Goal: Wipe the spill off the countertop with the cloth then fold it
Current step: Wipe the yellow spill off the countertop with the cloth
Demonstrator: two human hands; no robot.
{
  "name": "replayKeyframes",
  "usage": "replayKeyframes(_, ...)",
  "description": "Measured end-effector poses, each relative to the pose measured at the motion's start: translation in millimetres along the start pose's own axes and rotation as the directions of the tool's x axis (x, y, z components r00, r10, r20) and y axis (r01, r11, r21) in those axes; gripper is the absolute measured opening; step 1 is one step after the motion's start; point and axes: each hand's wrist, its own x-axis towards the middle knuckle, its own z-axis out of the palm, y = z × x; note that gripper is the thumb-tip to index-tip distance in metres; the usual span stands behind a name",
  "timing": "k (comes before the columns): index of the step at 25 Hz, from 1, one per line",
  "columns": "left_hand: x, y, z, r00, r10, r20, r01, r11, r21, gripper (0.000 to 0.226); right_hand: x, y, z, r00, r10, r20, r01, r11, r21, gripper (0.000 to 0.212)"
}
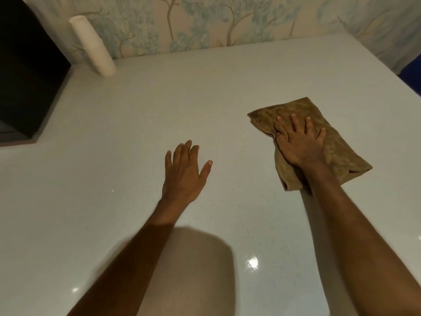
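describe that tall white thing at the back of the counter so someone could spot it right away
Follow the pale countertop to its far left corner, where the tree-patterned wall meets a dark cabinet. A stack of white cups stands there. It is the only tall white thing; the brown cloth lies flat, far right.

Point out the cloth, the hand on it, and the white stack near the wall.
cloth (346, 153): head view, bare brown fabric right of the hand.
right hand (298, 144): head view, back of the hand, flat on the cloth.
white stack (93, 45): head view, mid-length of its side.
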Motion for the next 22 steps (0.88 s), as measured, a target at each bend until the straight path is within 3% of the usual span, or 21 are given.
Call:
replayKeyframes(8,5,0,4,1.000,-0.023,0.005,0.023,0.998,0.054,0.076,95,-76,-2,0.997,-0.051,0.052,0.052,0.999,-0.014,0.064)
replayKeyframes(13,6,3,4,0.999,-0.038,-0.012,0.039,0.996,0.077,0.075,111,-163,9,0.977,-0.190,0.099,0.194,0.981,-0.031,0.065)
replayKeyframes(16,5,3,1,0.999,-0.036,-0.040,0.039,0.998,0.055,0.072,86,-210,21,0.916,-0.372,0.147,0.383,0.923,-0.047,0.064)
replayKeyframes(19,0,2,-4,0.981,-0.036,-0.190,0.016,0.994,-0.109,0.061,49,-211,29,0.797,-0.580,0.169,0.596,0.801,-0.063,0.059)
replayKeyframes(22,-4,3,-12,0.934,-0.069,-0.350,-0.011,0.975,-0.222,0.057,6,-180,25,0.763,-0.625,0.163,0.640,0.767,-0.053,0.065)
